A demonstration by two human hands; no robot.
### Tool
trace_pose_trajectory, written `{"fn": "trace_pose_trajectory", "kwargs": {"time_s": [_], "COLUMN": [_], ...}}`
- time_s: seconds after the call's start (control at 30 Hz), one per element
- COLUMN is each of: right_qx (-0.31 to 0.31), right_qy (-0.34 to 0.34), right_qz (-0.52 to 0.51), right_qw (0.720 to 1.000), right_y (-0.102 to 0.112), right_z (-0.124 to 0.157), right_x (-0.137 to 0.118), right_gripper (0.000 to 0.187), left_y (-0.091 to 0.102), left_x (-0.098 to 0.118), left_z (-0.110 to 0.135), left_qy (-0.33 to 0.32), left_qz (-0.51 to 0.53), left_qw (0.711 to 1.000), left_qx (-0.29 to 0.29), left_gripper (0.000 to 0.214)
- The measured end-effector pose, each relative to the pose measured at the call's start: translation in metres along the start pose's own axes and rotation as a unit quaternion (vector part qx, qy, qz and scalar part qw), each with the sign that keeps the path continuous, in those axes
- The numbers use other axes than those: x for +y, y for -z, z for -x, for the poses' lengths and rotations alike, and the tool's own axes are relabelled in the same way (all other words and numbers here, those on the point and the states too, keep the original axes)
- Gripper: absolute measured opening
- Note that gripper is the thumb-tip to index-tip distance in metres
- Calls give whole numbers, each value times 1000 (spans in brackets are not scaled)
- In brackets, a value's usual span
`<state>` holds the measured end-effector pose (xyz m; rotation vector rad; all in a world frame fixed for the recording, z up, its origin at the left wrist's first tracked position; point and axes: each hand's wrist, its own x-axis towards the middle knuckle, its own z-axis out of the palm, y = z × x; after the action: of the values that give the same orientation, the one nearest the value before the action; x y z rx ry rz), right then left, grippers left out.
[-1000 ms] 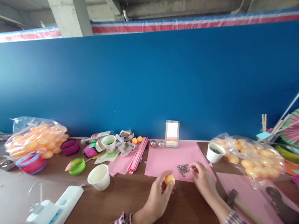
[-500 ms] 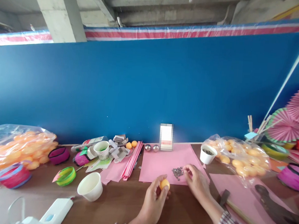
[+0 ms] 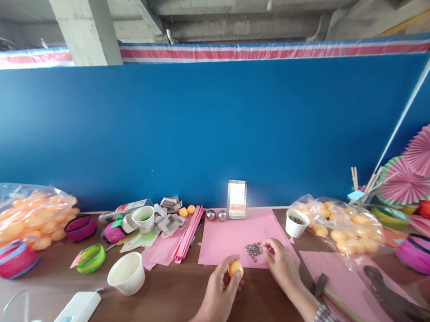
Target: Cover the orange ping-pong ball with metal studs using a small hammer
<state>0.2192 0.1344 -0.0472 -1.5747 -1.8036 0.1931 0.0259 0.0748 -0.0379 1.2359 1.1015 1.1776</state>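
The exposure is fairly bright and even in the middle of the frame, with light strongest from the left: the blue board (image 3: 217, 127) pales into haze at the left edge, and the brown worktop (image 3: 89, 279) carries a whitish sheen at lower left. The concrete ceiling (image 3: 219, 2) sits dimmer, and the upper right corner falls to black. Small glints mark the silver balls (image 3: 210, 214) and clear bag (image 3: 17, 194). Shadows are soft. Coarse pixelation covers a white panel (image 3: 237, 199) near centre. Wide-angle stretch tilts the pillar (image 3: 86, 22) at upper left; the metal pieces (image 3: 254, 252) look slightly soft.
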Motion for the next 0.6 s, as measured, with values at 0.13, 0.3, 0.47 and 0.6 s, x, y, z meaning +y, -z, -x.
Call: {"fn": "trace_pose_trajectory", "kwargs": {"time_s": [0.13, 0.3, 0.47, 0.6], "right_qx": [3, 9, 17, 20], "right_qy": [2, 4, 10, 12], "right_qz": [-1, 8, 15, 20], "right_qw": [1000, 1000, 1000, 1000], "right_y": [-1, -2, 0, -1], "right_z": [0, 0, 0, -1], "right_x": [2, 3, 1, 0], "right_gripper": [17, 17, 16, 17], "left_y": [-1, -1, -1, -1], "left_x": [0, 2, 3, 4], "left_z": [0, 0, 1, 1], "left_qy": [5, 0, 7, 9], "left_qz": [6, 2, 5, 12], "left_qw": [1000, 1000, 1000, 1000], "left_qx": [1, 1, 3, 8], "left_gripper": [46, 46, 46, 48]}}
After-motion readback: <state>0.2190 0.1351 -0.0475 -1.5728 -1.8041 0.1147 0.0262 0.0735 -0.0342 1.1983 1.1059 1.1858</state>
